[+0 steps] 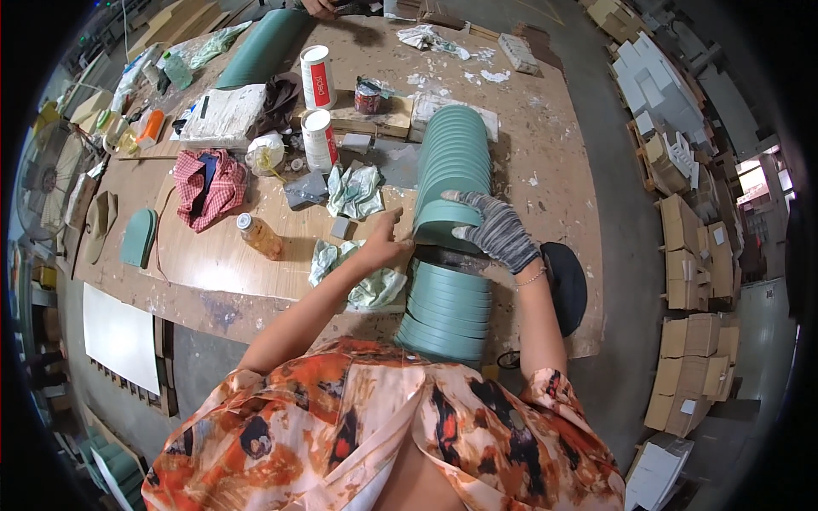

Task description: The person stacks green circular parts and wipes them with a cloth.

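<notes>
Head view, panel: the green panel (443, 228) leans at the near end of the far row (454, 149), right of centre on the table (545, 170); the near stack (447, 302) sits closer to the body.
Right hand, gloved (501, 232): thumb on the near face, fingers over the top edge, pinching the panel.
Left hand, bare (388, 245): index finger extended, others curled, beside the left edge; contact cannot be told.
Handling advice: support both edges; avoid scraping neighbouring faces.

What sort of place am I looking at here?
Likely a factory workshop: a stained worktable, rows of matching green panels, and stacked cardboard boxes along the right side.
</notes>
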{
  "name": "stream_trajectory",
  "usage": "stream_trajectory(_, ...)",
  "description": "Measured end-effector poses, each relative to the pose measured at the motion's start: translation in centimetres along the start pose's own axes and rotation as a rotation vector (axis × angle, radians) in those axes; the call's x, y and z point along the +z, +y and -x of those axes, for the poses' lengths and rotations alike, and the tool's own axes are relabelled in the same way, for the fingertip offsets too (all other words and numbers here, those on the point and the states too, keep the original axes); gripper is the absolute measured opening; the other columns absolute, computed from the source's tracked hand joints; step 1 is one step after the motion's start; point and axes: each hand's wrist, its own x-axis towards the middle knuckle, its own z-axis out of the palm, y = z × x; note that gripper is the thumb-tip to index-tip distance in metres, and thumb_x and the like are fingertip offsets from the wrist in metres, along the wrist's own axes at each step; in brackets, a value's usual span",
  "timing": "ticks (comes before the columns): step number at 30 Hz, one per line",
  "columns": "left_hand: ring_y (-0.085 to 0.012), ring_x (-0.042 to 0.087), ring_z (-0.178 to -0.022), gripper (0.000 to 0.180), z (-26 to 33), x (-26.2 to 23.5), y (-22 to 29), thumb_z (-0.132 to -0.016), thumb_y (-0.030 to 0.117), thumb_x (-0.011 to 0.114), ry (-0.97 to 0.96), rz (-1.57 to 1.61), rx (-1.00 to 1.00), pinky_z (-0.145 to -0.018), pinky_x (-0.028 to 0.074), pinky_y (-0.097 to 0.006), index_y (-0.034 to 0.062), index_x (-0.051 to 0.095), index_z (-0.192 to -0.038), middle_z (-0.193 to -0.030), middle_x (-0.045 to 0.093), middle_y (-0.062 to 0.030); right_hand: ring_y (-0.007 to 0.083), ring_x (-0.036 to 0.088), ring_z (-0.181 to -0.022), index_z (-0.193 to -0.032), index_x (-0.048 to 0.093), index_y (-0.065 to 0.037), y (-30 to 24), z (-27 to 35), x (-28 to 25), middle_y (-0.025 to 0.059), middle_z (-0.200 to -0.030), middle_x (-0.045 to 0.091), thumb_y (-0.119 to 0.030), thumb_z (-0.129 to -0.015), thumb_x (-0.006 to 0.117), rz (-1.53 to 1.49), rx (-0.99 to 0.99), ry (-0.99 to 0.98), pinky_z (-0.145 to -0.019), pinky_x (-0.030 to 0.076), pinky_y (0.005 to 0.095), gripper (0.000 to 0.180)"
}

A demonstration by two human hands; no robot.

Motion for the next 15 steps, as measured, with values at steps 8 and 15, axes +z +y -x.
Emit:
stream_trajectory(8, -0.0372, 0.030, -0.139, 0.090, -1.1, 1.2, 1.7, -0.076, 0.017, 0.072, -0.054, 0.015, -0.041, -0.114, 0.026, -0.038, -0.0091, 0.021, -0.145, -0.148, 0.029, -0.0292, 0.0331, 0.048, -0.124, -0.133, 0.054, -0.013, 4.6, -1.5, 3.4, 0.0149, -0.134, 0.051, -0.005, -0.065, 0.080, -0.004, -0.062, 0.004, -0.105, 0.040, 0.0367, 0.073)
stream_trajectory(15, -0.0334, 0.025, -0.142, 0.102, -3.7, 2.7, 2.9, -0.080, 0.013, 0.074, -0.099, -0.001, -0.046, -0.114, 0.025, -0.034, -0.0072, 0.001, -0.149, -0.154, 0.018, -0.0281, 0.0288, 0.024, -0.142, -0.150, 0.004, 0.003, 12.3, -0.6, 6.2, 0.0221, -0.154, 0.020, -0.006, -0.064, 0.083, -0.288, 0.412, 0.373, -0.116, 0.024, 0.0339, 0.118)
